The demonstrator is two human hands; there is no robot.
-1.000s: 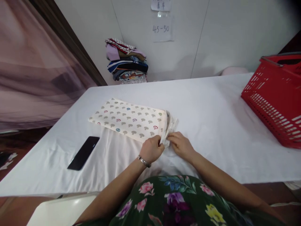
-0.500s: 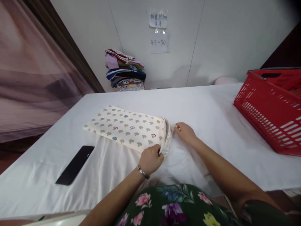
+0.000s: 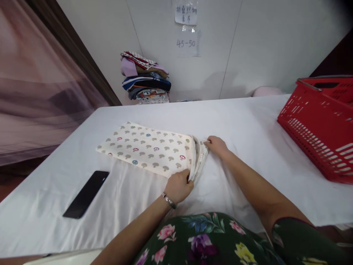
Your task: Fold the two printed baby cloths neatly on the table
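Observation:
A cream cloth (image 3: 149, 149) printed with small mushrooms lies folded in layers on the white-covered table (image 3: 237, 121). My left hand (image 3: 179, 186) is closed on its near right corner, thumb and fingers pinching the edge. At the far right corner my right hand (image 3: 217, 145) pinches a lower layer between thumb and fingertips. Between my hands the layers at the right end stand a little apart, and the inside of the fold shows there. The rest of the cloth lies flat toward the left.
A black phone (image 3: 86, 195) lies on the table's left side. The red plastic basket (image 3: 311, 129) stands at the right. Behind the table's far edge is a stack of folded fabrics (image 3: 146, 79) by the wall; a sheer curtain (image 3: 41, 84) hangs at the left.
My right hand has shifted slightly up and away, drawing the lower layer outward, so the gap at the cloth's right end is wider. My left hand keeps its grip.

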